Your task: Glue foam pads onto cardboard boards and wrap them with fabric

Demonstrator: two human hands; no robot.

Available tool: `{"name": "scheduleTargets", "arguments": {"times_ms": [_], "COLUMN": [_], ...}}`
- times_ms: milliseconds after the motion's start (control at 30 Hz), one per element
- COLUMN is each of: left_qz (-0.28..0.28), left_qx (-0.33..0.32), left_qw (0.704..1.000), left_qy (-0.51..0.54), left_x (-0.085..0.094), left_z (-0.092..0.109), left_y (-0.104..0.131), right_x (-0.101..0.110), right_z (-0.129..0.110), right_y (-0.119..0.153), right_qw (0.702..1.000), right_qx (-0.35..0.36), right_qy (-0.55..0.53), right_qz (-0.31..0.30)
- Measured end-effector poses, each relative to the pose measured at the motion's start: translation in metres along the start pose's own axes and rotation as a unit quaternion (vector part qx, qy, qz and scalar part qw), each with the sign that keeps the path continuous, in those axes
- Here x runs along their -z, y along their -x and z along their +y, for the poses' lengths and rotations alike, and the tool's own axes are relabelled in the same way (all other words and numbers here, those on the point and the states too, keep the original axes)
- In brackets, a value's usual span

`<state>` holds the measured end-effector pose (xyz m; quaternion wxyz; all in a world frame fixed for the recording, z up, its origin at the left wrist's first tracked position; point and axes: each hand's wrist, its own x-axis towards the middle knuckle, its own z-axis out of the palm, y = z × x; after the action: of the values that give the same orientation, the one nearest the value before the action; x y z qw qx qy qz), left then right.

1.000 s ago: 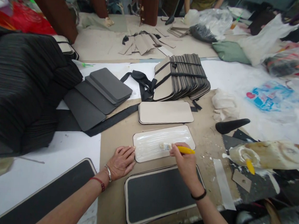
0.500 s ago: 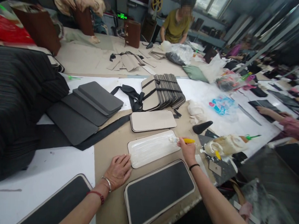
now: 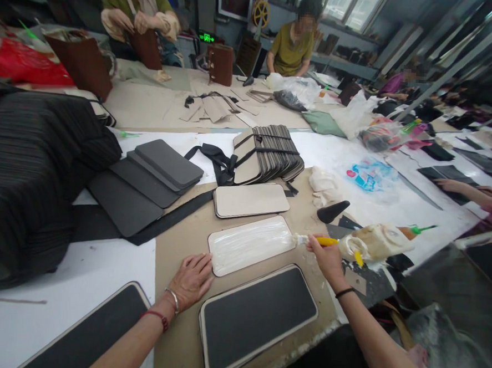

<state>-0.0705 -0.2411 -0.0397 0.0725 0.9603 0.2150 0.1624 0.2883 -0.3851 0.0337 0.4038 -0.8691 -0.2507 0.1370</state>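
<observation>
A pale panel (image 3: 248, 245) coated with shiny white glue lies on the brown board. My left hand (image 3: 190, 280) rests flat at its left end, fingertips touching the corner, holding nothing. My right hand (image 3: 327, 259) grips a brush with a yellow handle (image 3: 327, 241); its whitish bristles are at the panel's right edge. Just behind lies a beige panel (image 3: 251, 201). Nearer me is a black panel with a beige border (image 3: 258, 321). A glue-smeared container (image 3: 355, 247) with a yellow piece at its mouth lies right of my right hand.
Strapped panels (image 3: 268, 155) stand behind the beige one. Dark panels (image 3: 130, 199) and a tall dark stack (image 3: 29, 187) are on the left. A black pointed tool (image 3: 332, 211) lies at right. Several people work around the tables.
My right hand and the brush have moved right, from the coated surface to the panel's right edge. My left hand has stayed at the left corner. The camera view has shifted slightly.
</observation>
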Motion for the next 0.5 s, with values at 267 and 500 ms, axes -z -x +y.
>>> {"name": "scheduleTargets", "arguments": {"times_ms": [267,500], "left_qz": [0.002,0.011], "left_qx": [0.052,0.325], "left_qw": [0.996,0.945], "left_qy": [0.074,-0.048], "left_x": [0.013,0.022], "left_z": [0.005,-0.037], "left_y": [-0.008,-0.049], "right_x": [0.002,-0.041], "right_z": [-0.059,-0.099], "right_y": [-0.054,-0.075], "right_qw": [0.988,0.954], "right_qx": [0.132,0.23], "right_qy": [0.077,0.05], "right_qz": [-0.031,-0.185]}}
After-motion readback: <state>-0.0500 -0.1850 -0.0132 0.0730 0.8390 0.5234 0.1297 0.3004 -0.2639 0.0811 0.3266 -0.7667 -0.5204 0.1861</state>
